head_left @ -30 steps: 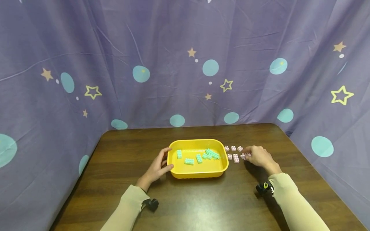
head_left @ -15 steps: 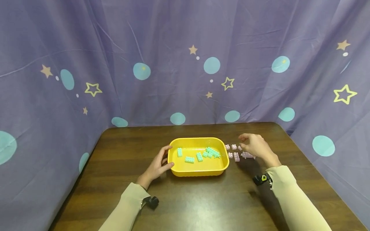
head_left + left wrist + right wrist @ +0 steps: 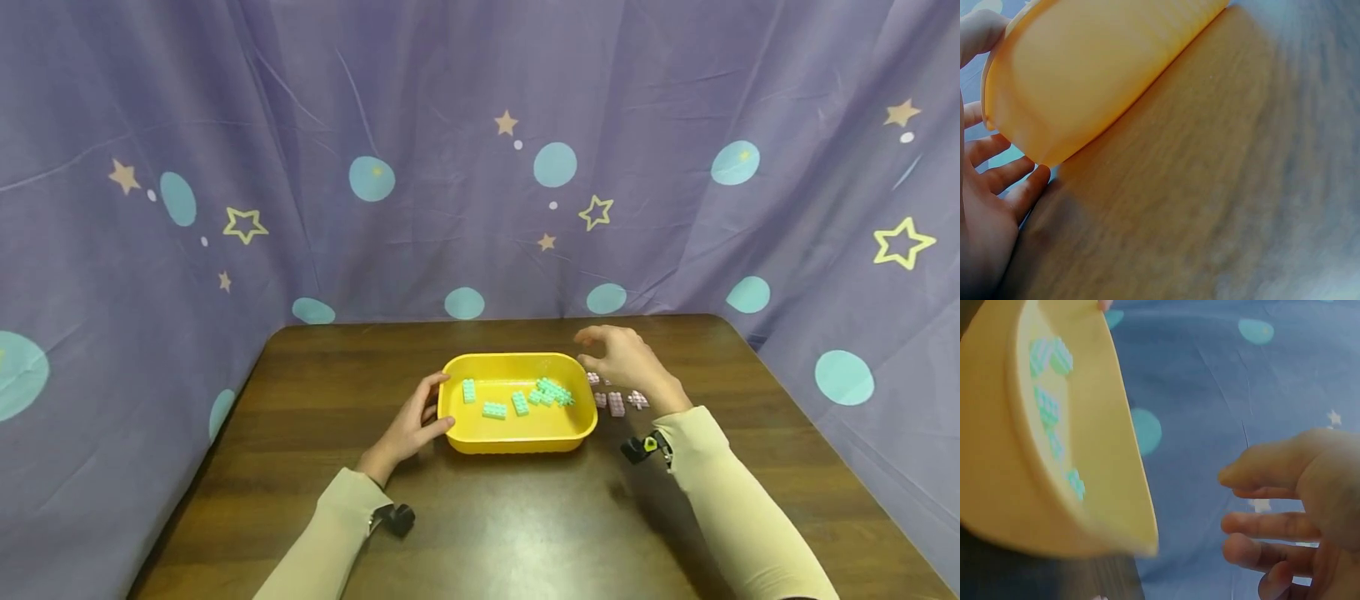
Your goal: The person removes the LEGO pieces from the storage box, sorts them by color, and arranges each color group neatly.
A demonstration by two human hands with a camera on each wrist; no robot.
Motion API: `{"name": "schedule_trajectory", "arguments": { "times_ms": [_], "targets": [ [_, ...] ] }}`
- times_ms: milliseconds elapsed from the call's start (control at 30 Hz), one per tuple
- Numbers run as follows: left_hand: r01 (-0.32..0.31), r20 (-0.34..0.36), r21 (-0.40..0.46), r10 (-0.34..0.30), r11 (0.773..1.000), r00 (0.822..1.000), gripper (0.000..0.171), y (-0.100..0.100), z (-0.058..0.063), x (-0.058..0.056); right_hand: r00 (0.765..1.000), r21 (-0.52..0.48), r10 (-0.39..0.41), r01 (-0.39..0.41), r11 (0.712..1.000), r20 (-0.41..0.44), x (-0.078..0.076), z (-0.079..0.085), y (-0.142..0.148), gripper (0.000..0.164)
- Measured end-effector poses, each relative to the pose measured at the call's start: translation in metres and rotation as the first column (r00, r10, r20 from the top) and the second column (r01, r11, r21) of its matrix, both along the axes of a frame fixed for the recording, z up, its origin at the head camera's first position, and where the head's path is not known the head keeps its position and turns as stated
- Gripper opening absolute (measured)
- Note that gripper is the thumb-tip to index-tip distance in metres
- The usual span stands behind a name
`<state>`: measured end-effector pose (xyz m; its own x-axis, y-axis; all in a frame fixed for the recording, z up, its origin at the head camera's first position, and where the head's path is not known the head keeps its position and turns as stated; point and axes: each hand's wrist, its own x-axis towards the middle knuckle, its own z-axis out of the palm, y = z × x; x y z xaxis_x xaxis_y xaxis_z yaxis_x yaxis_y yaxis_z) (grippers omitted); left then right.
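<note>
Left hand (image 3: 408,427) gripping left end of yellow tray (image 3: 517,446); right hand (image 3: 626,360) loose, holding nothing, near right end. Green bricks (image 3: 495,410) inside, pink bricks (image 3: 617,404) just right of tray. Probably positioning for a two-handed hold; next likely needs right fingers on rim. No readable writing.

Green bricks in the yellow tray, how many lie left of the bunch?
3: a green brick toward the left, a second to its right, a third beside the bunch. Overlap may hide bunched ones.
</note>
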<state>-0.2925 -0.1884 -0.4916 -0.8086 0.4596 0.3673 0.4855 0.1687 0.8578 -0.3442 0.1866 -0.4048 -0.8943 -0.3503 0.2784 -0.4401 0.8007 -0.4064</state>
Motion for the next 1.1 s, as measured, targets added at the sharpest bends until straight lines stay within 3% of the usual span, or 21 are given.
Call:
{"name": "schedule_trajectory", "arguments": {
  "times_ms": [267,667,900,1100],
  "targets": [
    [0.02,-0.001,0.007,-0.02,1.0,1.0,0.066,0.0,0.001,-0.002,0.986,0.042,0.163,-0.161,0.986,-0.048,0.0,-0.001,-0.045,0.033],
    [0.014,0.002,0.005,-0.014,1.0,1.0,0.065,-0.001,0.002,-0.002,0.944,0.165,0.324,-0.329,0.93,0.058,0.0,-0.019,-0.101,0.041],
    [0.014,0.006,0.003,-0.014,1.0,1.0,0.065,0.0,0.002,-0.001,0.919,0.21,0.356,-0.387,0.898,0.171,0.003,-0.031,-0.124,0.046],
    [0.019,0.003,0.018,-0.019,1.0,1.0,0.066,0.0,0.001,-0.001,0.922,0.266,0.324,-0.374,0.888,0.213,0.004,-0.039,-0.131,0.045]
  ]
}}
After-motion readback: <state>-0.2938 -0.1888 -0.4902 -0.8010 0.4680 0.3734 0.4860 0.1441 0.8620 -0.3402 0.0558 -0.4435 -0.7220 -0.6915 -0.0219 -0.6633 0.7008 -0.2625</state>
